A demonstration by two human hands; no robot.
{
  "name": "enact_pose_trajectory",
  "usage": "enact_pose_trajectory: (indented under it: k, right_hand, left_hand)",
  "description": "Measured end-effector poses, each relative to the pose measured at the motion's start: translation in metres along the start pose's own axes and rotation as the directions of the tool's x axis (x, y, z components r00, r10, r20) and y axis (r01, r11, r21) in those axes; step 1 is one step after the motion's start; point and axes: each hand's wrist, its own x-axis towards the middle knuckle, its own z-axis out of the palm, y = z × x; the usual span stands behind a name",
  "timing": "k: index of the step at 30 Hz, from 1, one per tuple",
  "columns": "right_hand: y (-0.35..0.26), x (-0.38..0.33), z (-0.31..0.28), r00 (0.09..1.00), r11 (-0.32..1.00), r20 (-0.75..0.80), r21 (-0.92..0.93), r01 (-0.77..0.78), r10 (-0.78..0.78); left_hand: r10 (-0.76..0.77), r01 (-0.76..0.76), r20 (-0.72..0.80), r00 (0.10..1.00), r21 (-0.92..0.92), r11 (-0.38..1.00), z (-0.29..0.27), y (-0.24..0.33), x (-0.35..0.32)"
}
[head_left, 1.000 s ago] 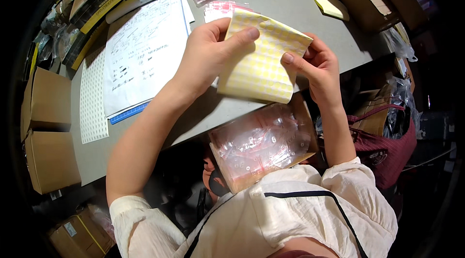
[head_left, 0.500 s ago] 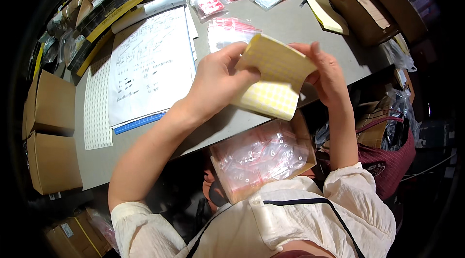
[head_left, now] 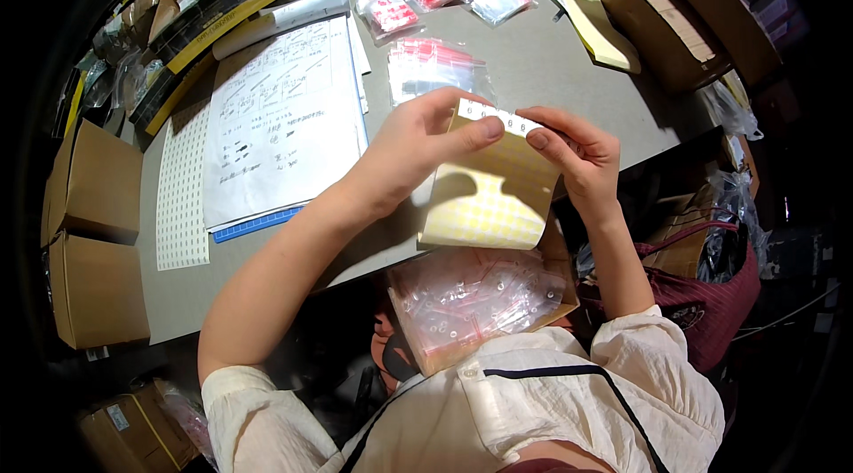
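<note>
At our far left we see a brown cardboard box (head_left: 99, 286) beside the grey bench (head_left: 187, 300), where a long dotted sheet (head_left: 182, 206) lies flat. Just right of it, handwritten papers (head_left: 280, 118) rest over a blue board (head_left: 258, 222). Our left hand (head_left: 435, 140) pinches the upper left of a yellow-patterned sheet (head_left: 489, 211), thumb in front, fingers mostly hidden behind. Red-striped clear bags (head_left: 435, 69) lie beyond that hand. We have the yellow-patterned sheet raised at the bench's near edge, its top showing a white strip with printed marks, its curved lower end above an open carton (head_left: 560, 251) of plastic bags (head_left: 480, 300). Our right hand (head_left: 576, 153) pinches its upper right, thumb in front. Farther right we see a yellow pad (head_left: 602, 33) on the bench and a burgundy bag (head_left: 706, 313) beyond its edge.
</note>
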Motion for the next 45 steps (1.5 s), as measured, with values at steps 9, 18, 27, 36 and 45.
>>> enact_pose_trajectory:
  k: [9,18,27,36,45]
  right_hand:
    - [-0.009,-0.003,0.007,0.991,0.989,0.074,-0.089,0.118,-0.111]
    - [-0.010,-0.004,0.003,0.976,0.978,0.135,0.094,-0.184,0.170]
    - [-0.030,0.028,-0.001,0.930,0.907,0.334,-0.327,0.265,-0.152]
    - [-0.029,0.031,0.015,0.810,0.533,0.435,-0.610,0.586,-0.393]
    - [0.002,0.131,-0.010,0.866,0.845,0.443,-0.532,0.047,0.231]
  left_hand:
    - [0.077,-0.080,-0.094,0.993,-0.031,0.996,0.002,-0.001,-0.002]
    - [0.258,-0.224,-0.194,0.947,0.181,0.958,0.011,0.002,-0.008]
    - [0.544,-0.355,-0.100,0.833,0.659,0.663,0.006,-0.002,-0.008]
    - [0.397,-0.179,-0.235,0.887,0.618,0.766,0.002,-0.005,-0.003]
    - [0.110,0.026,-0.278,0.954,0.444,0.896,-0.007,-0.008,0.003]
